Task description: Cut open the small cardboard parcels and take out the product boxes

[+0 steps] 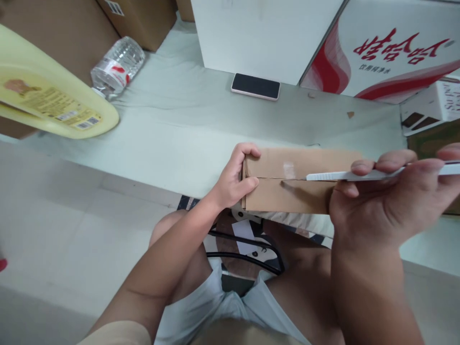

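A small brown cardboard box (305, 201) lies at the near edge of the pale covered table. My left hand (233, 175) clasps its left end, thumb on top and fingers over the far side. In my right hand (388, 196) is a slim white utility knife (327, 177), gripped between thumb and fingers. The knife's thin tip points left and meets the seam along the box's middle. A short piece of clear tape (289, 170) shows on the top, just beyond the seam. My right hand hides the box's right end.
A black-screened phone (256, 86) lies beyond the box, before a white carton (262, 38). A red-and-white carton (391, 52) stands at the back right. To the left are a clear plastic bottle (118, 67) and a large yellow bottle (50, 91). A small brown scrap (350, 115) lies at right.
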Tool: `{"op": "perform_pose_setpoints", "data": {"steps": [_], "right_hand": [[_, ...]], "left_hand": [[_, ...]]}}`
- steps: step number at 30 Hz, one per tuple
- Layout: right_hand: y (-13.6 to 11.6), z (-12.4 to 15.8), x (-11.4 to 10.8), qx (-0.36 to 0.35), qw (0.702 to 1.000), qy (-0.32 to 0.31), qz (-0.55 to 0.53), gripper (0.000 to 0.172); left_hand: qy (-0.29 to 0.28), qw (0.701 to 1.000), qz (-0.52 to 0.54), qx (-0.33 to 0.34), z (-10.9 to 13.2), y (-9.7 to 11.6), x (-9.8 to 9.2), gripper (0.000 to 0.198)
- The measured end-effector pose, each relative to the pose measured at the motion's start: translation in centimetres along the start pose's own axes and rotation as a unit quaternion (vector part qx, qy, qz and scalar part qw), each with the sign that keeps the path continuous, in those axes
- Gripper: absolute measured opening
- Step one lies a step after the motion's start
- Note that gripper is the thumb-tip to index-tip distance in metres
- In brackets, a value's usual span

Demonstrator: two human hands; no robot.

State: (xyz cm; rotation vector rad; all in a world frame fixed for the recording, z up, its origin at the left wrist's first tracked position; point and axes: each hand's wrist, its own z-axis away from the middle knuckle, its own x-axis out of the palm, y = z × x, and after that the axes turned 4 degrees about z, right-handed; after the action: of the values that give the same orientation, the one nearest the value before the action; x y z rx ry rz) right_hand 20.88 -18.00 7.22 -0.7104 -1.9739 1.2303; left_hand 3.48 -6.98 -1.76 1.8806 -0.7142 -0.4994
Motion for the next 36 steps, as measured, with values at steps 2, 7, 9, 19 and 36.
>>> {"op": "perform_pose_setpoints", "data": {"steps": [2, 7, 9, 19, 36], "right_hand": [[-0.2, 0.2, 0.0, -0.004, 1.0, 0.004, 0.016, 0.051], [-0.1, 0.1, 0.1, -0.039, 0.999, -0.022, 0.005, 0.044], [0.1, -0.1, 0.2, -0.045, 0.998, -0.034, 0.004, 0.041], [1.3, -1.3, 0.5, -0.012, 0.999, -0.037, 0.002, 0.018], [1.7, -0.9, 0.4, 0.01, 0.998, -0.031, 0.048, 0.026]], "left_hand": [[-0.001, 1.0, -0.009, 0.008, 0.1, -0.1, 0.0, 0.04], [0.009, 1.0, 0.002, 0.011, 0.3, -0.6, 0.1, 0.043], [0.013, 1.0, 0.024, -0.005, 0.3, -0.9, 0.2, 0.046], [0.072, 0.987, 0.133, -0.051, -0.4, -1.9, 1.6, 0.065], [0.099, 0.981, 0.156, -0.058, -0.8, -3.0, 1.3, 0.069]]}}
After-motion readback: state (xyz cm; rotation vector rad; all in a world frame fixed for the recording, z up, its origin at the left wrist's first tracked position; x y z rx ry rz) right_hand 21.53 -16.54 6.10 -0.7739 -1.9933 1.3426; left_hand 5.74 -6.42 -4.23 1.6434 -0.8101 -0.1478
